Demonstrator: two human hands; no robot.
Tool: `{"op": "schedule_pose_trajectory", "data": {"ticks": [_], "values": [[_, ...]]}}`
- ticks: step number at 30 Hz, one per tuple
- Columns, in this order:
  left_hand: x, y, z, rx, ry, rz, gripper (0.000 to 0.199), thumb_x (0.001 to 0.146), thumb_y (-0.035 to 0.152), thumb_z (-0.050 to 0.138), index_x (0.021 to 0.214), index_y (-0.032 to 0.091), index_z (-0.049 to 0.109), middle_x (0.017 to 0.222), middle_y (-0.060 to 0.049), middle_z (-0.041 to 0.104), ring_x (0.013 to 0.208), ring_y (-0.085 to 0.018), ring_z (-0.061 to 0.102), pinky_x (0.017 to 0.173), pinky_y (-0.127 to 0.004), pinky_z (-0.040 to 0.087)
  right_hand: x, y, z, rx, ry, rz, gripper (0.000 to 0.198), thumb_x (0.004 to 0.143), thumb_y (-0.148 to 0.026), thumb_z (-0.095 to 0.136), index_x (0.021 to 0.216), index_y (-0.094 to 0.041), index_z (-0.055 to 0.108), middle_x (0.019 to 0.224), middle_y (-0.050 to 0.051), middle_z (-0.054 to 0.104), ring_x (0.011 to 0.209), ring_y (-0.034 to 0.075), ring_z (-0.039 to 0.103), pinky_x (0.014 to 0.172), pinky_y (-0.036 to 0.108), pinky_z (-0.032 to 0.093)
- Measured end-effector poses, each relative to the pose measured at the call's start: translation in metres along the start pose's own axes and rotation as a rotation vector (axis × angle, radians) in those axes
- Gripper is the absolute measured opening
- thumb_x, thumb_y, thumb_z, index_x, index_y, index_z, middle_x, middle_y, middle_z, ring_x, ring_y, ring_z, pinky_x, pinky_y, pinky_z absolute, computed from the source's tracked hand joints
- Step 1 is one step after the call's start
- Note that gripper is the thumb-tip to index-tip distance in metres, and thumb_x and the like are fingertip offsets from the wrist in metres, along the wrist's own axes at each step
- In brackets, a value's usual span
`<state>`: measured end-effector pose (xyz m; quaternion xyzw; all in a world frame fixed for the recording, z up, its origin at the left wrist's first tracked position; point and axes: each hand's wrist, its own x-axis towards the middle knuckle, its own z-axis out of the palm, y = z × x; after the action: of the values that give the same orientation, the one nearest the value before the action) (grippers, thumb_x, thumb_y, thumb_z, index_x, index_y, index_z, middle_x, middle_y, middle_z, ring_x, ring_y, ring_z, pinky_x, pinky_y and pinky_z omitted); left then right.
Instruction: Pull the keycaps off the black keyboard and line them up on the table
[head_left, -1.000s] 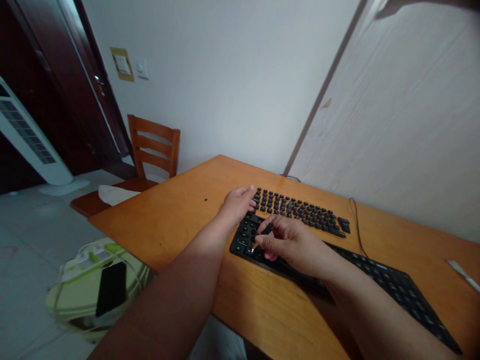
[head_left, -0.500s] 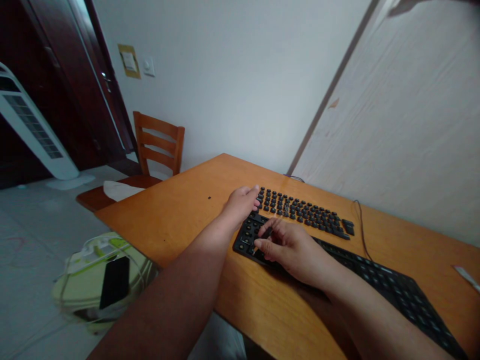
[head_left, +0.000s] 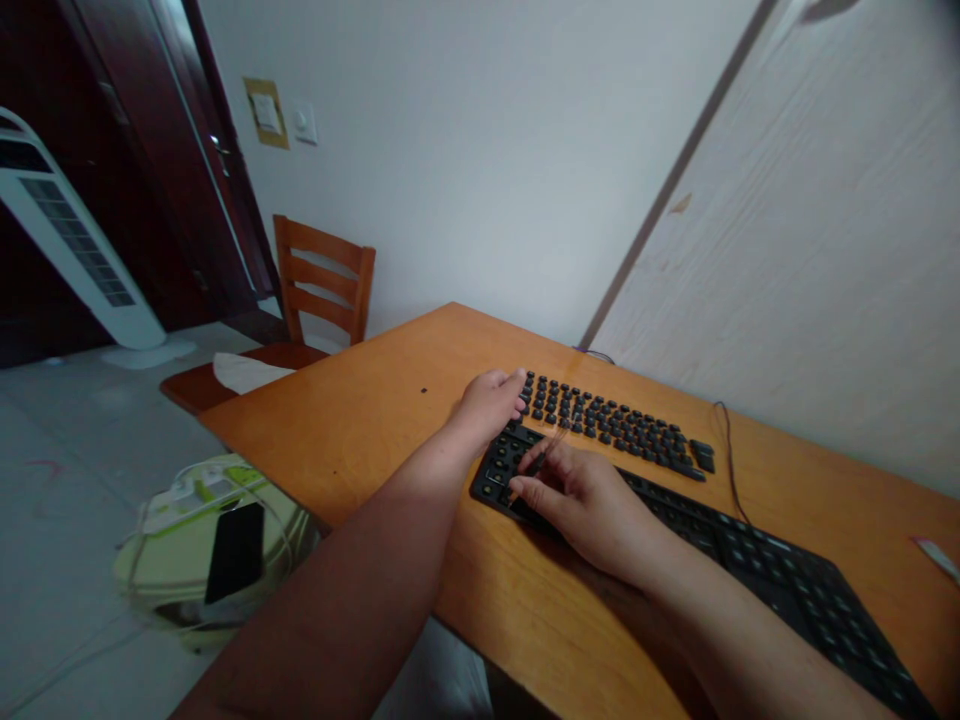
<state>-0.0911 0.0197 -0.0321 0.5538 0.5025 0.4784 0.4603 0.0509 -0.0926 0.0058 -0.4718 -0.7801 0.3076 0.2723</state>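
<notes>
A black keyboard (head_left: 694,525) lies slantwise along the table's near side, its left part stripped of keycaps and showing bare switches. My right hand (head_left: 581,495) is over that stripped part, thumb and fingers closed on a small dark-handled wire keycap puller (head_left: 536,463). Thin wires stick up past the fingers; its lower end is close to the switches. Beyond the keyboard, loose black keycaps (head_left: 615,415) lie in rows. My left hand (head_left: 491,402) is at the keyboard's far left corner, beside the first keycaps, fingers bent. What they hold, if anything, is hidden.
One small black piece (head_left: 424,391) lies apart on the wooden table (head_left: 390,430). A dark cable (head_left: 727,450) runs toward the keyboard. A wooden chair (head_left: 322,275) stands behind the table's left edge. Below left, a phone (head_left: 236,550) rests on a pale green case (head_left: 150,590).
The view has shifted slightly, moving everything a little to the right. Both hands stay at nearly the same places on the keyboard; the puller in my right hand has tilted slightly, showing its upper wires more.
</notes>
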Motion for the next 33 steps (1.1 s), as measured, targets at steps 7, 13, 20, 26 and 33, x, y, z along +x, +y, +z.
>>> {"op": "schedule_pose_trajectory", "data": {"ticks": [7,13,20,26,33], "values": [[0.0,-0.001,0.0,0.028,0.007,0.021,0.047,0.087,0.063,0.043,0.081,0.019,0.058,0.079,-0.006,0.069,0.063,-0.014,0.061,0.062,-0.026,0.048,-0.003,-0.004,0.004,-0.042,0.003,-0.029,0.004,0.088,-0.024,0.058,0.089,-0.021,0.057,0.072,-0.001,0.061,0.063,0.015,0.054,0.058,0.027,0.038],[-0.001,0.0,0.0,0.029,0.006,0.016,0.045,0.087,0.061,0.045,0.079,0.019,0.058,0.08,-0.006,0.069,0.065,-0.014,0.062,0.063,-0.027,0.048,-0.007,-0.014,0.005,-0.113,-0.021,-0.086,0.004,0.087,-0.021,0.058,0.091,-0.02,0.058,0.075,-0.001,0.063,0.066,0.014,0.056,0.061,0.026,0.039],[-0.002,-0.002,-0.001,0.069,-0.003,0.03,0.046,0.085,0.063,0.047,0.079,0.019,0.06,0.081,-0.006,0.07,0.067,-0.014,0.062,0.065,-0.027,0.048,-0.004,0.0,0.008,-0.116,0.01,-0.007,0.01,0.086,-0.031,0.062,0.087,-0.02,0.062,0.069,-0.001,0.061,0.059,0.014,0.052,0.053,0.026,0.034],[-0.003,-0.001,0.0,0.058,0.024,0.017,0.038,0.084,0.056,0.055,0.081,0.019,0.062,0.078,-0.006,0.07,0.068,-0.015,0.062,0.066,-0.026,0.047,-0.003,0.01,0.008,-0.098,-0.001,0.02,0.016,0.085,-0.036,0.063,0.085,-0.02,0.065,0.063,0.0,0.06,0.053,0.013,0.048,0.047,0.025,0.029],[-0.004,0.002,0.0,0.076,0.016,0.016,0.034,0.084,0.052,0.056,0.081,0.019,0.063,0.078,-0.006,0.07,0.07,-0.016,0.062,0.067,-0.027,0.047,0.006,0.017,0.007,0.077,-0.046,0.01,0.02,0.086,-0.035,0.06,0.077,-0.017,0.061,0.06,-0.002,0.054,0.052,0.01,0.042,0.048,0.024,0.032]]}}
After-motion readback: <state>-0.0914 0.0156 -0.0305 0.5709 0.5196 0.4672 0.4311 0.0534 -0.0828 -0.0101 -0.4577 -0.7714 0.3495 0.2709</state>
